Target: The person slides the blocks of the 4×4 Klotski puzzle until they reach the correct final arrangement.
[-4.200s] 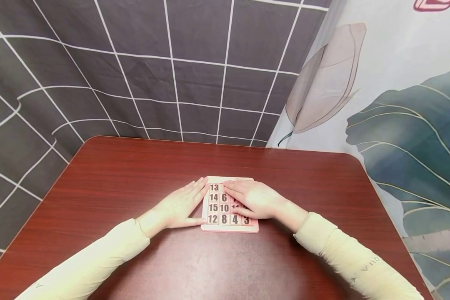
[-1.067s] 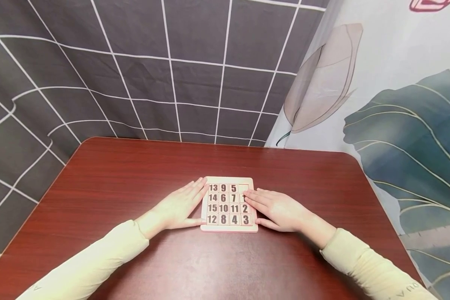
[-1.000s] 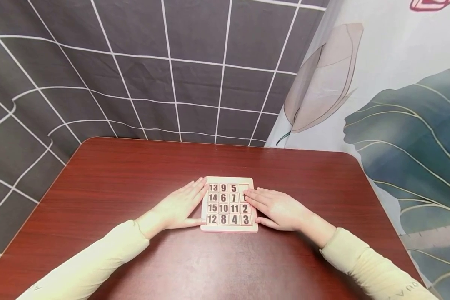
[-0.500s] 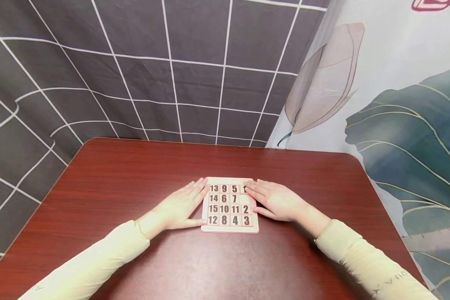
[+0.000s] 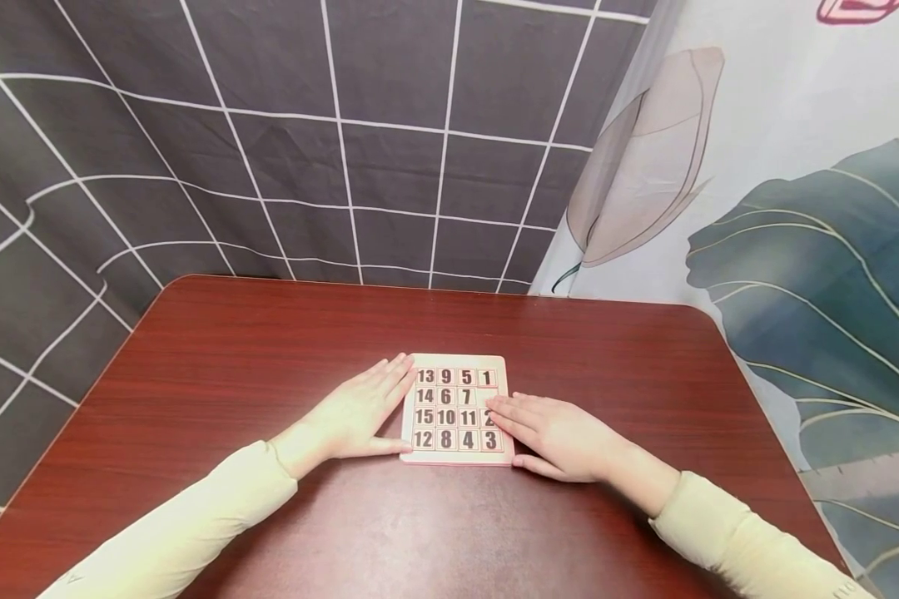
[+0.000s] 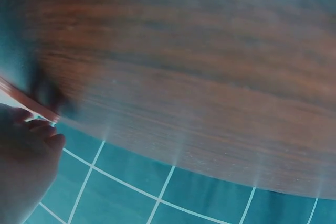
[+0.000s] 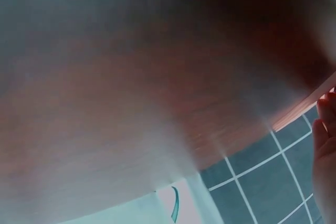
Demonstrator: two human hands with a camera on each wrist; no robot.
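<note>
A square number slide puzzle point(image 5: 457, 362) with a pale frame lies flat on the table. Its top row reads 13, 9, 5, 1, and the gap sits below the 1, right of the 7. Along the left edge my left hand point(image 5: 360, 412) steadies the frame, straight fingertips at the upper corner and thumb at the lower one. My right hand point(image 5: 562, 437) reaches in from the right, its extended fingertips on the 2 tile point(image 5: 488, 418), partly covering it, thumb by the lower right edge. Each wrist view catches only part of a hand and the puzzle's side edge point(image 6: 29, 100).
The reddish-brown wooden table point(image 5: 270, 333) has rounded far corners. Behind it hangs a dark grey curtain point(image 5: 389, 166) with white grid lines. A pale leaf-patterned curtain point(image 5: 817, 249) hangs on the right.
The 1 tile has slid up into the top right corner, leaving the gap beneath it. My right hand, earlier lying over the right columns, has since moved down to the 2. The left hand stays put.
</note>
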